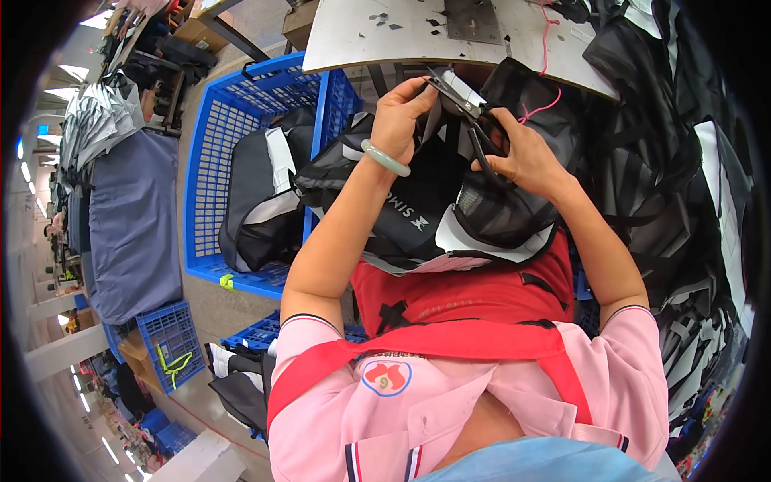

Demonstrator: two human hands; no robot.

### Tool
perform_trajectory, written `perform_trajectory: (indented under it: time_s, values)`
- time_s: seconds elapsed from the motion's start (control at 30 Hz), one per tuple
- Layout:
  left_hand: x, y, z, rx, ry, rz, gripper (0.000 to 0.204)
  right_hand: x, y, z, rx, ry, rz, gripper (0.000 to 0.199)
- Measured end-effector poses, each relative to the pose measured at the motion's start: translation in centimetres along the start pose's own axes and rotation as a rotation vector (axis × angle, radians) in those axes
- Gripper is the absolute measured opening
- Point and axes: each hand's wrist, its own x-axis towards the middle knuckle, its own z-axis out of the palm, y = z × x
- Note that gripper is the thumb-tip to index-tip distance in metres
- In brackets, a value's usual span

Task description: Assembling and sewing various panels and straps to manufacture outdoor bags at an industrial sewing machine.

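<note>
A black bag [434,205] with white and grey trim lies on my lap, over a red apron. My left hand [401,120], with a pale green bangle on its wrist, pinches the bag's upper edge near a strap. My right hand [522,157] holds small black scissors [466,108] against that same edge, fingers through the handles. A red thread [540,108] hangs beside the right hand. Black mesh fabric bulges below my right hand.
A grey worktable [418,36] with fabric scraps stands just ahead. On my left, a blue plastic crate [210,173] holds more black bags. A heap of black and grey bags [691,201] rises on my right. Smaller blue crates [165,341] stand at the lower left.
</note>
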Motion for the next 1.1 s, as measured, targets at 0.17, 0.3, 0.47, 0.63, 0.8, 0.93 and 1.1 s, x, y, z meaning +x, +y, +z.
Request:
perform_trajectory:
  time_s: [0.17, 0.3, 0.47, 0.63, 0.8, 0.93, 1.1]
  values:
    - [0.3, -0.2, -0.7, -0.069, -0.01, -0.037, 0.017, 0.2, -0.1, -0.3, 0.046, -0.02, -0.016, 0.055]
    - [0.1, -0.2, -0.7, -0.069, 0.001, -0.03, 0.017, -0.1, -0.5, -0.3, 0.416, -0.117, 0.174, 0.036]
    - [-0.3, -0.3, -0.6, -0.058, -0.011, -0.044, 0.02, 2.5, 3.1, -3.9, 0.148, 0.235, -0.065, 0.032]
    - [-1.2, -0.6, 0.6, 0.024, -0.016, -0.07, 0.025, 9.0, 12.9, -11.0, -0.65, 0.602, 0.046, 0.045]
    - [-3.3, -1.3, 0.5, 0.234, -0.066, -0.034, 0.019, 8.9, 9.3, -8.6, -0.345, 0.581, -0.262, 0.043]
    - [-6.6, -3.8, 3.2, 0.722, -0.381, 0.469, 0.015, 4.2, -0.1, -2.2, 0.006, -0.032, -0.479, 0.025]
    - [-11.8, -3.6, 5.4, 0.761, -0.476, 0.429, 0.011, 4.3, -4.0, 1.3, -0.375, -0.356, -0.634, 0.038]
